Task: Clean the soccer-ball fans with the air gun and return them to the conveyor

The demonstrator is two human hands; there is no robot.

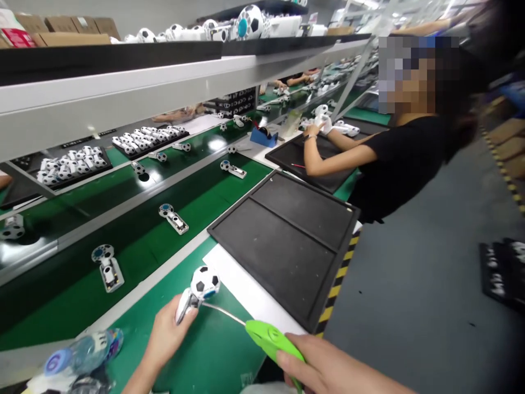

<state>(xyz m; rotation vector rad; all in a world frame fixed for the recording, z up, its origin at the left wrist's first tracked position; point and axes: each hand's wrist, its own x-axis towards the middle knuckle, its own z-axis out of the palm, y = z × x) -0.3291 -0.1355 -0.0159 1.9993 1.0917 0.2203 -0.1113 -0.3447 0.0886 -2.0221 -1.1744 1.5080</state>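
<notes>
- Soccer-patterned device (205,282): at lower centre of the frame, lifted above a green work surface (221,355), ball end up, with a white handle slanting down to the left.
- Left hand (168,331): pinching the device's white handle between thumb and fingers.
- Right hand (315,361): at the bottom, right of centre, wrapped around a green tool (273,339).
- Thin metal shaft (225,313): running from the tool up and left to the device's neck; exact contact at the tip too small to tell.
- Clear bottle (88,350) with a blue cap: lying on its side at lower left.
- Black tray (283,235): right of centre, just beyond the device, partly over a white sheet (233,273).
- Green conveyor (139,257): crossing left to centre, bearing more ball-ended units (109,268), well spaced, with inner parts exposed.
- Co-worker (402,153) in a black top: upper right, both hands around a white piece near a second dark tray.
- White-edged shelf (164,76): across the upper left, with cartons and ball-patterned pieces on top.
</notes>
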